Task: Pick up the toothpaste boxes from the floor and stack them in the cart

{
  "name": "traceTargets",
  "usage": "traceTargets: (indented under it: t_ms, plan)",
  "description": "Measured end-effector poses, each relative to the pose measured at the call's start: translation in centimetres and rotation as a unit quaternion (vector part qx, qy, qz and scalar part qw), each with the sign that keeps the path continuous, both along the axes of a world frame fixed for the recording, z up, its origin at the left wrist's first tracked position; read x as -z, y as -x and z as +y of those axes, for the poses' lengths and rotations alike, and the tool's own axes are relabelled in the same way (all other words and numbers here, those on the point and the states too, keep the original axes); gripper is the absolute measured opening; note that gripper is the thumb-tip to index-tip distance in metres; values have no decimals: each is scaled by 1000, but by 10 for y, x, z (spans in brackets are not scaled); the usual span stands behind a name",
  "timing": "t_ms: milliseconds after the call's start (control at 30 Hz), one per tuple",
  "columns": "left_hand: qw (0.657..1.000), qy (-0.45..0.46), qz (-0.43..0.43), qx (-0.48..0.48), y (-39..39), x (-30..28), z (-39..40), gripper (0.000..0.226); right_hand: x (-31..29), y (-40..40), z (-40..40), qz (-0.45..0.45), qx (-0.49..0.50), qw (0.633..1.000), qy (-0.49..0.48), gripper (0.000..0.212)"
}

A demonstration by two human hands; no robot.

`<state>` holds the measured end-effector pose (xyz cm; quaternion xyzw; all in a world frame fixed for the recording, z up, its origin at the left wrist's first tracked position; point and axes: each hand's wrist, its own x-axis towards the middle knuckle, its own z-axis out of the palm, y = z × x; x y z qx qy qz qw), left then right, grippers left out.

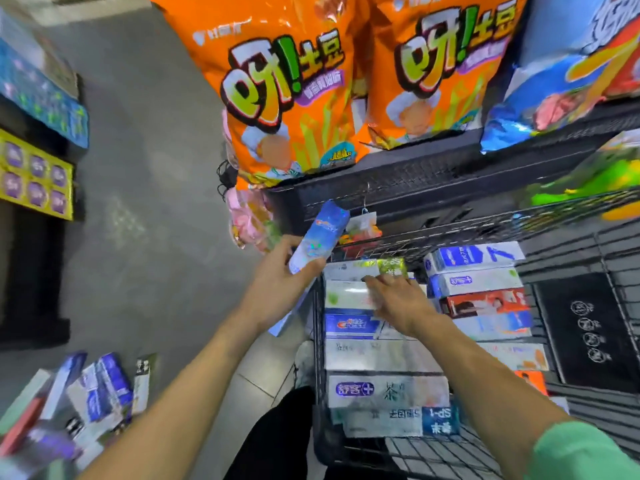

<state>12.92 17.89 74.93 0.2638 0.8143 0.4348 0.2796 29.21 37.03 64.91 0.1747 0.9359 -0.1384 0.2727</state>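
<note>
Orange snack bags (pixel 287 98), blue-and-white toothpaste box (pixel 320 237), black wire cart (pixel 317 341), green sleeve (pixel 581 452).

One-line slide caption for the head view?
Left hand holds a blue toothpaste box while right hand rests on boxes stacked in the cart.

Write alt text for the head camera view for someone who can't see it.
The left hand holds a blue toothpaste box beside a wire cart, while the right hand rests on boxes stacked in the cart. More boxes on the floor lie at lower left; orange snack bags fill the shelf above.
</note>
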Motion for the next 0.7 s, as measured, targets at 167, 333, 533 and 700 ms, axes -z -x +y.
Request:
traceTargets:
  t_ms: [167, 333, 533, 700]
  plan:
    - [998, 46, 9, -33, -9, 19, -8, 24, 33, 3, 3, -17, -48, 999, 16, 71]
    - [996, 68, 7, -57, -25, 32, -15, 25, 56, -3, 5, 0, -8, 998, 65, 63]
    - [994, 98, 30, -31, -41, 38, -2, 22, 64, -11, -3, 9, -7, 998, 54, 66]
    - [990, 123, 54, 35, -47, 39, 22, 30, 67, -29, 2, 44, 48, 994, 89, 73]
